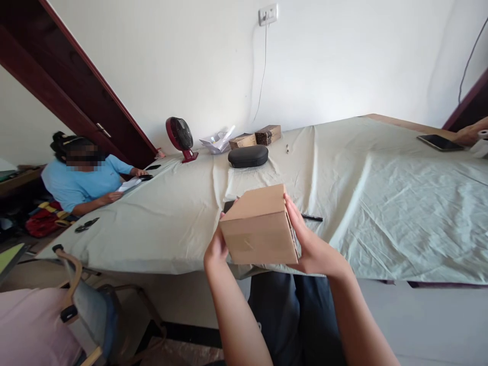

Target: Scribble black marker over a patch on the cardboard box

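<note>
A brown cardboard box [255, 236] is held between my two hands, just over the near edge of the cloth-covered table [183, 223]. My left hand [216, 249] presses on the box's left side, its fingers mostly hidden behind it. On the opposite side, my right hand [307, 239] lies along the box's right face with the fingers pointing up toward its top corner. The side facing me carries a strip of tape. Behind the box a dark object [229, 205] is partly covered, and a black pen [312, 218] lies to its right.
Farther back are a black hard case [248, 157], small boxes [268, 134], a plastic bag [217, 142] and a red fan [181, 137]. A person [89, 175] sits at the left with papers. A tablet [440, 143] lies at right near another person's hand. A chair [86, 295] stands lower left.
</note>
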`<state>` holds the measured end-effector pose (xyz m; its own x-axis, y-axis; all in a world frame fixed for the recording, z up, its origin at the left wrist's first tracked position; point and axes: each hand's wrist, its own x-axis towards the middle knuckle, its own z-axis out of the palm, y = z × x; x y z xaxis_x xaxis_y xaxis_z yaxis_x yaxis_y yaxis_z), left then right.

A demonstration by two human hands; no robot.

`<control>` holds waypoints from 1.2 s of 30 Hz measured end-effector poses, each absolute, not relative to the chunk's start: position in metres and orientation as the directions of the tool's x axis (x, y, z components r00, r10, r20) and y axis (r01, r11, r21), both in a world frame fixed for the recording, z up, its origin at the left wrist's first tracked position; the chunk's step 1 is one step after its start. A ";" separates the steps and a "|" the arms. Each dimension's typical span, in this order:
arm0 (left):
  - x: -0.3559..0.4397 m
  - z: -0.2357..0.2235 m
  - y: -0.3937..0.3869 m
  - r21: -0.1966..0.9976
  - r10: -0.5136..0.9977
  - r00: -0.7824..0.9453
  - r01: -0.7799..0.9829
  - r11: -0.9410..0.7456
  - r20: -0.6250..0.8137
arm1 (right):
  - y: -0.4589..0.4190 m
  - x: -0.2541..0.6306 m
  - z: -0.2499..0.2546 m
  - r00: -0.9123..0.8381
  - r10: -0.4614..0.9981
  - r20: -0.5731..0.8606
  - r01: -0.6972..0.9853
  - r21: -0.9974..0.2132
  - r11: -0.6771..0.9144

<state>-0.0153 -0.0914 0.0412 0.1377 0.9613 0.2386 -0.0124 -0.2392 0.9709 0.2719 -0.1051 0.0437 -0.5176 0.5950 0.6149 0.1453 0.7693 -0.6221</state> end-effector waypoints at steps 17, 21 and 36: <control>0.016 0.054 -0.080 0.787 0.795 0.023 -0.162 -0.595 0.606 | -0.089 0.235 0.018 -0.131 0.963 0.235 -0.302 -0.935 0.187; 0.019 0.056 -0.082 0.893 0.894 0.056 0.053 -0.448 0.445 | -0.086 0.240 0.013 0.005 0.935 0.356 -0.083 -0.931 0.355; 0.062 0.051 -0.069 0.943 0.967 -0.106 -0.220 -0.249 0.230 | -0.098 0.246 0.027 0.038 0.700 0.713 0.205 -0.691 0.693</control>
<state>0.0621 -0.0686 0.0507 -0.1061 0.9674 0.2301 -0.2197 -0.2485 0.9434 0.2458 -0.0981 0.0273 0.0375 0.7000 0.7132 0.2053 0.6931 -0.6910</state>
